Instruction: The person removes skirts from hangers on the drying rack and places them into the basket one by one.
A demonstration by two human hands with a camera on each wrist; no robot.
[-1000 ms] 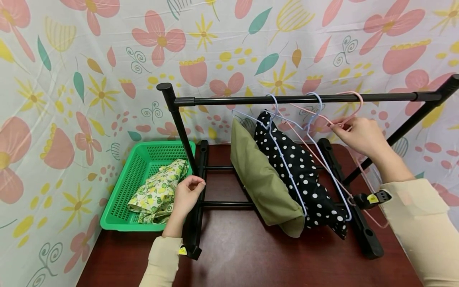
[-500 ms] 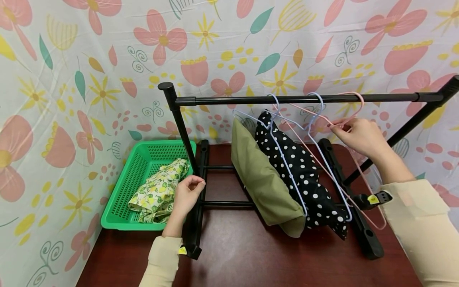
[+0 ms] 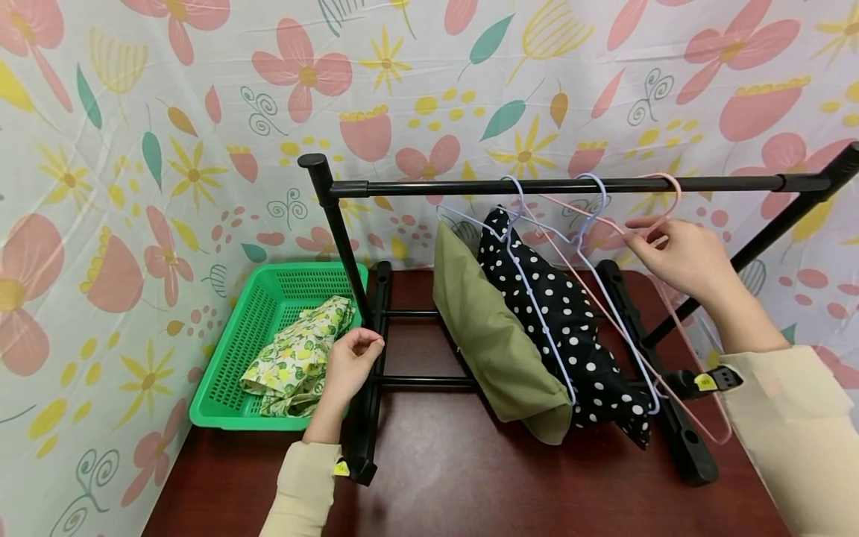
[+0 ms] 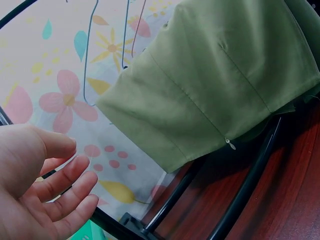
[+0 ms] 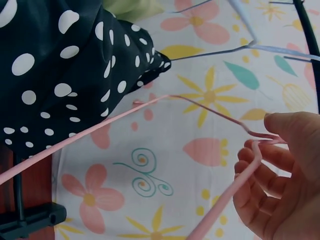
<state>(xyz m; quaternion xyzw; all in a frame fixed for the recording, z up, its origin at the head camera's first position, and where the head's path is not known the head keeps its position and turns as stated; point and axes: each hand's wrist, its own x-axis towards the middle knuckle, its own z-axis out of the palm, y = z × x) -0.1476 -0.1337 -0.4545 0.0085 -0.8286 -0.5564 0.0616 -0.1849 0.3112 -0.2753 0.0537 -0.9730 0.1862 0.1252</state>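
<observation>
A pink wire clothes hanger (image 3: 676, 195) hooks over the black rail (image 3: 429, 188) with no garment on it. Thumb and fingers of my right hand (image 3: 687, 253) pinch its neck just under the hook, as the right wrist view also shows. Left of it, two blue hangers (image 3: 517, 195) carry an olive garment (image 3: 486, 328) and a black polka-dot garment (image 3: 560, 306). My left hand (image 3: 350, 365) is loosely curled beside the left post of the rack, holding nothing. In the left wrist view its relaxed fingers (image 4: 70, 192) point towards the olive garment.
A green plastic basket (image 3: 224, 373) stands at the left with a lemon-print cloth (image 3: 298, 358) in it. The garment rack's black feet (image 3: 684, 440) rest on the dark red table (image 3: 456, 462). A floral curtain (image 3: 429, 82) hangs close behind and at the left.
My right hand has shifted a little to the right at the pink hanger's neck, and the hanger's lower corner has swung slightly. The left hand has stayed in place.
</observation>
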